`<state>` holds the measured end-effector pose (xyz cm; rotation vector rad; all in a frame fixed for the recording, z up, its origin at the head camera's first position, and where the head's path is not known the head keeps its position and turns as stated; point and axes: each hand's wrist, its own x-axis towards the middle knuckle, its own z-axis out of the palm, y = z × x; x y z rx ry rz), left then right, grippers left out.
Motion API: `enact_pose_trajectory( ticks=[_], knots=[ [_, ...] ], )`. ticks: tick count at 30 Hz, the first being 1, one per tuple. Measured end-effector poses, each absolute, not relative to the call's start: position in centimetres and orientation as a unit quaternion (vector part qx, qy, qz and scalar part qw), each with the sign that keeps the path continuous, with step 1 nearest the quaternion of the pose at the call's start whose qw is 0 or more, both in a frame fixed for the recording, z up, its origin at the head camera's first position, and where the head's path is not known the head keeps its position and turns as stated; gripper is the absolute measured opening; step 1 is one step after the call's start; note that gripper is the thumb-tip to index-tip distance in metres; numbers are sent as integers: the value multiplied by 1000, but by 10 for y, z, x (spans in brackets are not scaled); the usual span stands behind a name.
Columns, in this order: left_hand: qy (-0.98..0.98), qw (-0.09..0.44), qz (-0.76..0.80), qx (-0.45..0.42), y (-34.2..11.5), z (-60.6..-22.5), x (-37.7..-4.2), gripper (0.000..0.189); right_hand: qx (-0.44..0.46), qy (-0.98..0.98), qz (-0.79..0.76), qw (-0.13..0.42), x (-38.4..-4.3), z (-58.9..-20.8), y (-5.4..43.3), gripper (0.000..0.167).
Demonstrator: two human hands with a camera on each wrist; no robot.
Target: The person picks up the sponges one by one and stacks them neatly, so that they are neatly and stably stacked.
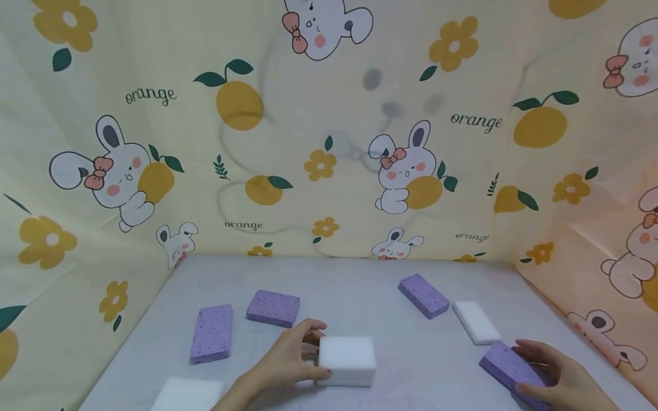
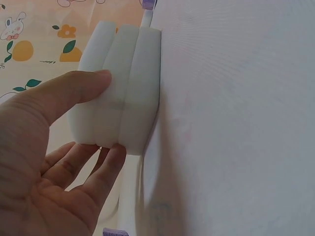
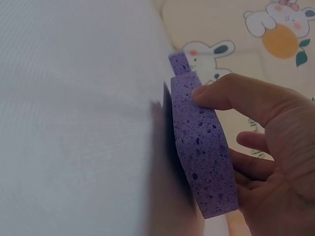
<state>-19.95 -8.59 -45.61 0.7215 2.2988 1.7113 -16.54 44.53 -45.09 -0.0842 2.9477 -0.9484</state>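
Near the table's front middle, my left hand [image 1: 285, 357] has its thumb and fingers around a stack of white sponges [image 1: 346, 358]. Three layers of the stack [image 2: 120, 88] show in the left wrist view, with the thumb on one face and fingertips at the lower edge. At the front right my right hand [image 1: 565, 377] grips a purple sponge [image 1: 506, 365] between thumb and fingers. The right wrist view shows this pitted purple sponge [image 3: 202, 142] close over the table, a dark shadow beside it.
Two purple sponges [image 1: 213, 334] [image 1: 273, 308] lie left of the stack. Another purple sponge [image 1: 424, 295] and a white sponge [image 1: 476, 322] lie at the right. One more white sponge [image 1: 189, 394] is cut off at the front left. Patterned cloth [image 1: 319, 200] walls surround the table.
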Motion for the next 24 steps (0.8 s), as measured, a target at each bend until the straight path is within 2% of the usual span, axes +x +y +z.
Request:
enact_pose_trajectory(
  ticks=[10,19,24],
  knots=[
    [768,98,584,243,-87,-456,-199,75,-61,948,-313,11,-165,-448,441,79],
    [773,98,579,240,-86,-456,-199,75,-143,934,-324,-52,-161,-441,427,67],
    [769,97,583,242,-85,-456,-199,76,-161,937,-305,-61,-159,-433,411,67]
  ],
)
